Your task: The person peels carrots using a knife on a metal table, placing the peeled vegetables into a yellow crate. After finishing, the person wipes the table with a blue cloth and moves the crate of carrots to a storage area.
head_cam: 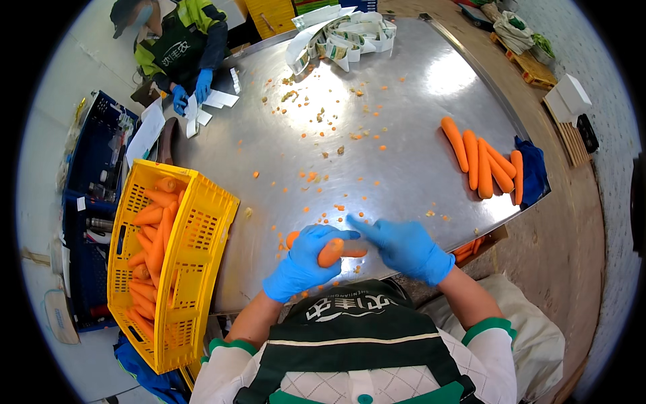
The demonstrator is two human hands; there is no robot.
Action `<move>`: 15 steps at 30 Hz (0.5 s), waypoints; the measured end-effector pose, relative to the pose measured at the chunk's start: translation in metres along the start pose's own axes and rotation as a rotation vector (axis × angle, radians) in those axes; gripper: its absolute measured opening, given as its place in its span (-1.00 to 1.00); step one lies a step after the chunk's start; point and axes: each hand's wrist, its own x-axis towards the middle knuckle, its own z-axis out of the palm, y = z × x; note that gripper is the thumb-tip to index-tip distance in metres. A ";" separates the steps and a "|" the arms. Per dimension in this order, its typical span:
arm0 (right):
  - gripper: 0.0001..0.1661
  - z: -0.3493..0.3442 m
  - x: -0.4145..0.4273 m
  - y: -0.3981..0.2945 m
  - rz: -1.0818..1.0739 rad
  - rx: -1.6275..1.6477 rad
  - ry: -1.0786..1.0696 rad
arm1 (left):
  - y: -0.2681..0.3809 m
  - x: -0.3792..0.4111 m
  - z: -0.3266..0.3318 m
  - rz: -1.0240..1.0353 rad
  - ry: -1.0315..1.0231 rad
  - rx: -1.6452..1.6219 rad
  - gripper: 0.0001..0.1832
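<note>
My left hand [310, 257], in a blue glove, is shut on a carrot [331, 253] above the steel table's near edge. The carrot's rounded end points towards my right hand. More orange shows on the far side of the left hand; whether it is the same carrot I cannot tell. Just to the right, my right hand [411, 250], also gloved in blue, is blurred, its index finger stretched out to the left. A blurred greyish patch and a strip of orange lie between the hands. Whether the right hand holds a thin tool cannot be made out.
Small carrot slices and scraps dot the steel table [242, 151]. At left, a tilted yellow crate [202, 242] holds many carrots. Several carrots [484, 166] lie at right beside a blue cloth [532, 169]. Printed strips [348, 38] are heaped at the back. A co-worker [176, 50] handles white strips.
</note>
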 end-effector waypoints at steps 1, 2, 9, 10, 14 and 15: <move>-0.27 0.014 -0.003 0.013 0.087 0.045 0.091 | 0.002 0.000 -0.003 -0.002 -0.030 0.019 -0.55; -0.28 0.033 -0.006 0.035 0.171 0.089 0.183 | 0.001 -0.001 -0.005 0.015 -0.027 0.020 -0.55; -0.43 0.052 -0.001 0.041 0.474 0.528 0.086 | 0.013 -0.049 -0.086 -0.154 0.377 -0.436 -0.47; -0.46 0.061 -0.007 0.044 0.529 0.612 0.098 | 0.029 -0.063 -0.121 -0.159 0.467 -0.497 -0.47; -0.47 0.084 -0.010 0.047 0.674 0.729 0.053 | 0.051 -0.130 -0.244 0.005 0.918 -0.341 -0.36; -0.48 0.096 -0.014 0.053 0.673 0.729 0.061 | 0.043 -0.153 -0.271 -0.120 0.944 -0.263 -0.36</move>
